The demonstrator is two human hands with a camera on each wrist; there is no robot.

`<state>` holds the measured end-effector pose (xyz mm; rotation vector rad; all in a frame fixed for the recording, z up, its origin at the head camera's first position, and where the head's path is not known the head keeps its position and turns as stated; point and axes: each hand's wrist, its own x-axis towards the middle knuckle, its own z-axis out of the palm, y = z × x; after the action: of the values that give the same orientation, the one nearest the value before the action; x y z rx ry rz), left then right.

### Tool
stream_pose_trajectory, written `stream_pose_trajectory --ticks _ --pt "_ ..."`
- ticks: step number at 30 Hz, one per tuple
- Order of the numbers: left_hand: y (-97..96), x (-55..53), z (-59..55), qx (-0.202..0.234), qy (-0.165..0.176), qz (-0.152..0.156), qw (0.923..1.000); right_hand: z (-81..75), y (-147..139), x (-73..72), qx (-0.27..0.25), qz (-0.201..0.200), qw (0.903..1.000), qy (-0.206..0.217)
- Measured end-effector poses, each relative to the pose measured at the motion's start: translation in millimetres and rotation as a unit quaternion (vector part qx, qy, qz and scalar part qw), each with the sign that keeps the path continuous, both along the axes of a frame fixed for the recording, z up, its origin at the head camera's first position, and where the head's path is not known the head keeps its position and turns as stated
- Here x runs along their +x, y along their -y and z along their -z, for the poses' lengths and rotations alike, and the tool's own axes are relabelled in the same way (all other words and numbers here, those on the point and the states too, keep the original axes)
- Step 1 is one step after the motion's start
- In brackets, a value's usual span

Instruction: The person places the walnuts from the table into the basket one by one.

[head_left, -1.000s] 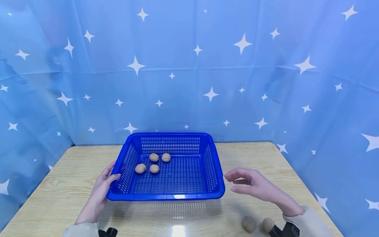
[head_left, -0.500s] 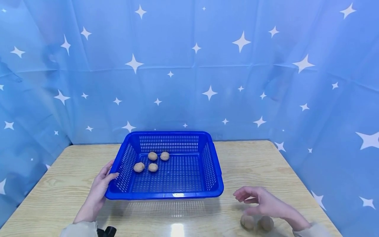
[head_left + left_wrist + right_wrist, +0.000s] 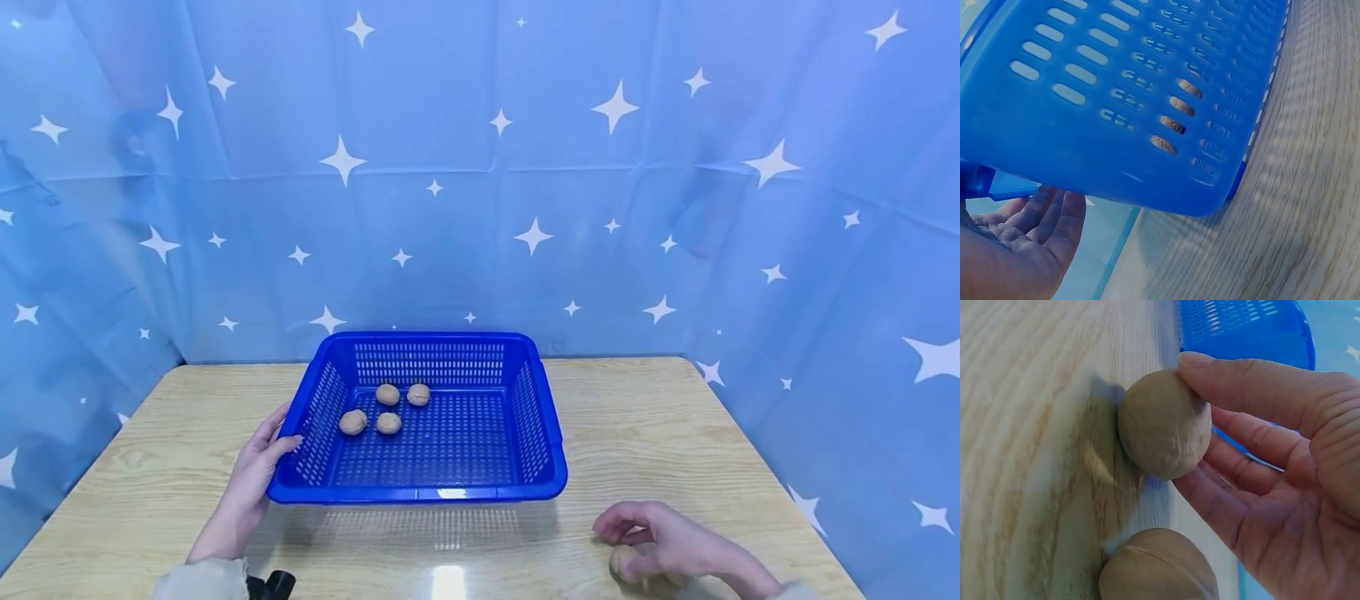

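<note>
My left hand [image 3: 251, 467] grips the left rim of a blue plastic basket [image 3: 420, 497], thumb over the edge. Seen from the left wrist, the fingers of that hand [image 3: 1041, 231] curl up under the rim. Several walnuts [image 3: 353, 422] lie in the left half of the basket. At the front right of the table, my right hand [image 3: 667, 542] has its thumb and fingers around a walnut [image 3: 1163, 425]; the right wrist view shows the thumb on one side and fingertips on the other. A second walnut [image 3: 1159, 565] lies beside it, mostly hidden by the hand in the head view.
The wooden table [image 3: 637, 417] carries the basket near its middle. A blue curtain with white stars [image 3: 480, 208] hangs behind and along both sides. A black device [image 3: 273, 585] is strapped at the left wrist.
My right hand has moved from beside the basket's right rim down toward the front of the table and taken hold of a walnut. The left hand stays on the basket.
</note>
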<state>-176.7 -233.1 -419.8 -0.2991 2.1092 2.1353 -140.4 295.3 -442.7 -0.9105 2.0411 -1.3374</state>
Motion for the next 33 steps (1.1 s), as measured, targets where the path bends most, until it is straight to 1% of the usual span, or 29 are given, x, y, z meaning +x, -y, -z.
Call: stream_pose_trajectory --ticks 2,6,9,17,23,26,28,31,33 --pt "-0.1 0.5 -0.4 -0.001 0.0 0.001 1.0 -0.5 0.6 -0.9 0.009 0.003 0.9999 -0.011" --pt "-0.7 0.4 -1.1 -0.002 0.0 0.002 1.0 1.3 2.3 -3.1 0.036 0.025 0.9973 -0.059" --pt "-1.1 0.2 -1.1 -0.001 -0.003 0.001 1.0 2.6 3.2 -5.4 0.051 0.039 0.9942 -0.087" --pt "-1.5 0.6 -0.7 -0.001 -0.005 -0.003 1.0 1.2 0.3 -6.0 0.066 0.055 0.9925 -0.087" --pt "-1.8 0.4 -0.8 -0.007 -0.005 0.001 1.0 -0.6 -1.8 -3.5 0.056 0.049 0.9907 -0.114" --pt "-2.2 0.2 -0.9 -0.009 -0.004 0.0 1.0 -4.5 -1.1 -3.8 0.047 0.051 0.9863 -0.149" --pt "-2.1 0.0 -0.6 -0.007 -0.003 0.0 1.0 -9.2 0.2 -5.5 0.042 0.056 0.981 -0.181" --pt "-1.8 0.4 -0.7 -0.004 -0.003 -0.001 1.0 -19.4 1.7 -10.5 0.026 0.062 0.9731 -0.22" --pt "-1.4 0.3 -0.7 -0.004 -0.002 -0.001 1.0 -27.7 2.4 -14.6 0.016 0.064 0.9694 -0.237"
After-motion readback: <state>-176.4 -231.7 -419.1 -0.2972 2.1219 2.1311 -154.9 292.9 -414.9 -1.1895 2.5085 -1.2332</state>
